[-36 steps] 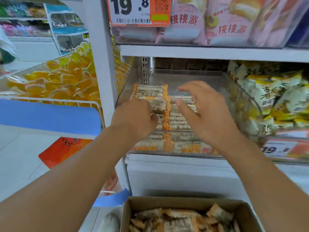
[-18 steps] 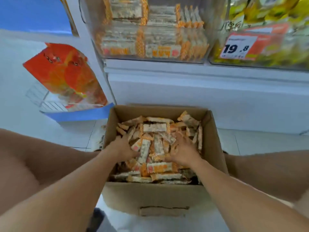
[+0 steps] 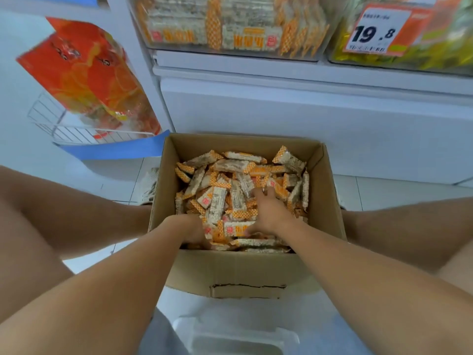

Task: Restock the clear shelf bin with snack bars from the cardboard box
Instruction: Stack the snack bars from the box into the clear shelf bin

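An open cardboard box (image 3: 330,201) stands on the floor between my knees, filled with a loose pile of white-and-orange snack bars (image 3: 238,175). My left hand (image 3: 188,226) is at the pile's near left, fingers curled down around a few bars. Palm down, my right hand (image 3: 268,210) lies on the middle of the pile with its fingers spread. Above, on the shelf, the clear shelf bin (image 3: 230,51) holds tidy rows of the same bars (image 3: 245,38); only its lower part shows.
An orange bag (image 3: 84,73) leans in a white wire rack (image 3: 51,124) at the left. A 19.8 price tag (image 3: 378,29) hangs on the neighbouring bin of yellow-green packets (image 3: 435,55). A white plastic object (image 3: 230,336) lies just in front of the box.
One second ago both hands were up at the shelf bin. The view dropped to the box; both hands went into the pile, and the left has since drawn back to its near edge.
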